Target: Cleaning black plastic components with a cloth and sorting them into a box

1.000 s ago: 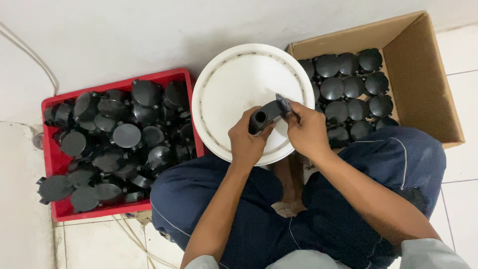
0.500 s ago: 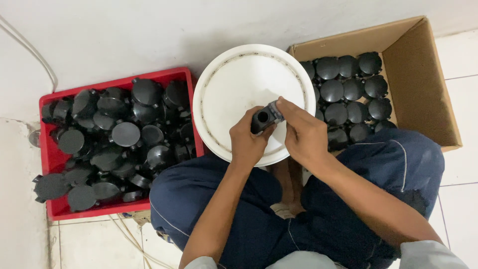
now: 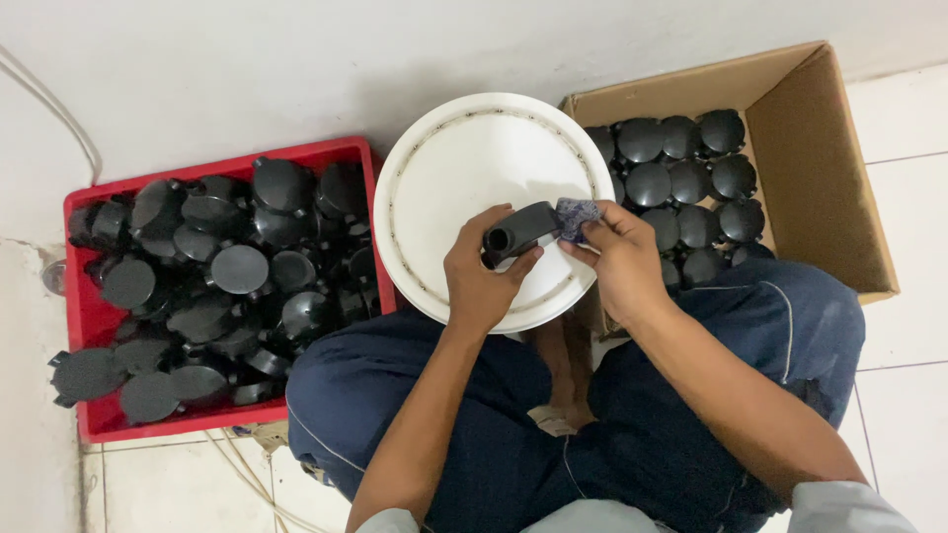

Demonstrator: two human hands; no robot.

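Observation:
My left hand point(image 3: 480, 279) grips a black plastic fitting point(image 3: 517, 233) with a round open socket facing left, held over a white round lid point(image 3: 444, 173). My right hand point(image 3: 620, 259) pinches a small bluish-grey scrap of abrasive pad point(image 3: 576, 215) against the fitting's right end. Both hands are over the lid's lower right part, above my crossed legs in dark blue trousers.
A red crate point(image 3: 85, 321) on the left is heaped with several black round fittings point(image 3: 237, 268). A cardboard box point(image 3: 820, 158) on the right holds several more in neat rows point(image 3: 681, 183). White cables point(image 3: 59, 104) run along the wall; tiled floor surrounds me.
The fitting has been turned in my left hand, and my right hand has shifted the pad from over the fitting out to its right end. The view has drifted slightly left.

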